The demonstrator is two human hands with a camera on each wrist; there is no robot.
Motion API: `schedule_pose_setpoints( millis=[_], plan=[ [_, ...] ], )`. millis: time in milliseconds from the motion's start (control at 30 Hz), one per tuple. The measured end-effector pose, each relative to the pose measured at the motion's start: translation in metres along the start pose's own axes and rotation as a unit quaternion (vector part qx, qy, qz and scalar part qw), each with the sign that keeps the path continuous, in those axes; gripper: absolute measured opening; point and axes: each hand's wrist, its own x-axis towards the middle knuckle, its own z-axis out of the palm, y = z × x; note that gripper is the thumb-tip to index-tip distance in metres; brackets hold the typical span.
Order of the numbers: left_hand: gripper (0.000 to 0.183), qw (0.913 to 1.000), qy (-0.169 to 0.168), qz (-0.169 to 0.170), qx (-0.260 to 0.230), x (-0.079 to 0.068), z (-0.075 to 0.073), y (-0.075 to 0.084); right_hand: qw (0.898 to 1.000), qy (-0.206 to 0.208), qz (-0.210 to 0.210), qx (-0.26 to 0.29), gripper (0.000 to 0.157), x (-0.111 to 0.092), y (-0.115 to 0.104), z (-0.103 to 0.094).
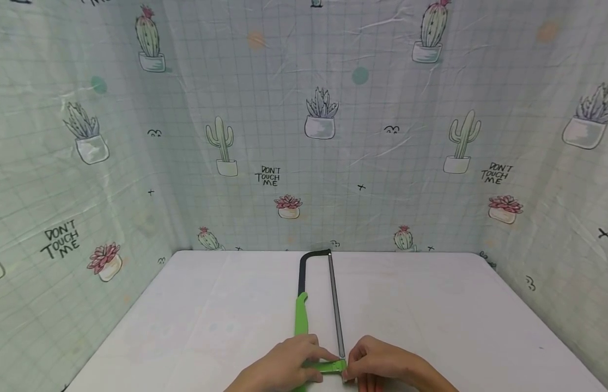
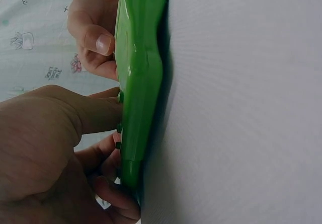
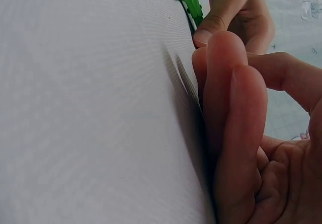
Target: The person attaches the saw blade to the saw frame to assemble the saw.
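A hacksaw (image 1: pixel 301 316) with a green handle and a dark bent frame lies flat on the white table, its far end pointing away from me. The grey blade (image 1: pixel 335 305) runs along its right side. My left hand (image 1: pixel 286 362) holds the near green crosspiece, fingers above it and thumb below. At the near blade corner my right hand (image 1: pixel 382 356) pinches with thumb and forefinger; the small part between them is hidden. Its other fingers (image 3: pixel 241 133) are curled close over the table. The green grip (image 2: pixel 141 73) stands beside the left hand in the left wrist view.
The white table (image 1: pixel 431 305) extends to both sides of the hacksaw. Behind it and at the sides hangs a pale grid-patterned sheet (image 1: pixel 363 158) printed with potted cacti, reaching the table's back edge near the saw's far end.
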Motion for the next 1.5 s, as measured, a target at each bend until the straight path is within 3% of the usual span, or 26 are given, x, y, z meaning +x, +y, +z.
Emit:
schedule_pose_setpoints(
  millis=[500, 1000, 1500],
  plan=[
    [0.038, 0.9999, -0.006, -0.012, -0.003, 0.0005, -0.0014, 0.0022, 0.999, -0.022, -0.013, 0.021, 0.023, 0.0005, -0.0002, -0.0031],
    [0.039, 1.0000, 0.003, 0.001, -0.002, 0.0016, 0.0013, 0.0008, 1.000, 0.021, -0.004, 0.003, 0.015, 0.0001, 0.0006, -0.0009],
    [0.038, 0.9997, -0.004, -0.020, -0.011, -0.0006, -0.0018, 0.0031, 0.999, -0.011, -0.020, 0.025, 0.012, 0.0049, 0.0016, -0.0006]
  ],
)
